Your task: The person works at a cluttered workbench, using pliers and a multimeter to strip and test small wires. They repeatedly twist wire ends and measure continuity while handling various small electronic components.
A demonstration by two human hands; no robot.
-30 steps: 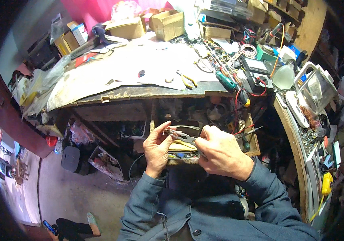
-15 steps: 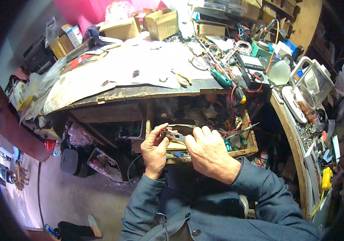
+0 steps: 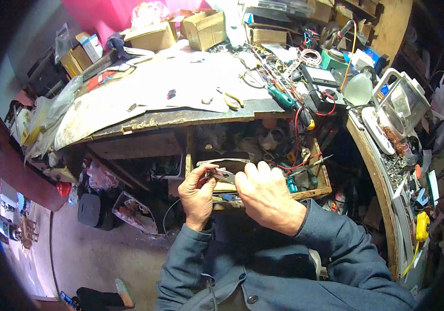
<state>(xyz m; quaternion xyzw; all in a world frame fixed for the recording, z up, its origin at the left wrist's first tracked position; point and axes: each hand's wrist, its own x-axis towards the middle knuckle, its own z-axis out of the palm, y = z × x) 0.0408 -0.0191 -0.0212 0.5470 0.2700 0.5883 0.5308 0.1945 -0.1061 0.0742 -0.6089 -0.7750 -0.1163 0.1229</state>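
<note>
Over an open wooden drawer [image 3: 311, 196], my right hand [image 3: 269, 199] is closed round the handles of metal pliers [image 3: 225, 175]. The pliers point left, and their jaws meet a small dark part [image 3: 210, 172] pinched between the thumb and fingers of my left hand [image 3: 196, 202]. What that part is, I cannot make out, as the fingertips cover much of it. Above the hands, near the bench's front edge, lie small cutters with yellow handles [image 3: 231, 100]. A small dark red-and-blue piece [image 3: 171, 94] is left of them.
White sheeting [image 3: 144, 83] covers the bench, with cardboard boxes [image 3: 204, 31] at the back. A teal-handled screwdriver [image 3: 281, 97], a meter [image 3: 319, 76] and red leads [image 3: 295, 136] crowd the right. Another person's leg [image 3: 97, 298] shows at lower left.
The whole view has shifted slightly. The pliers have turned a little in my right hand's grip, and less of their jaws shows; both hands keep their hold.
</note>
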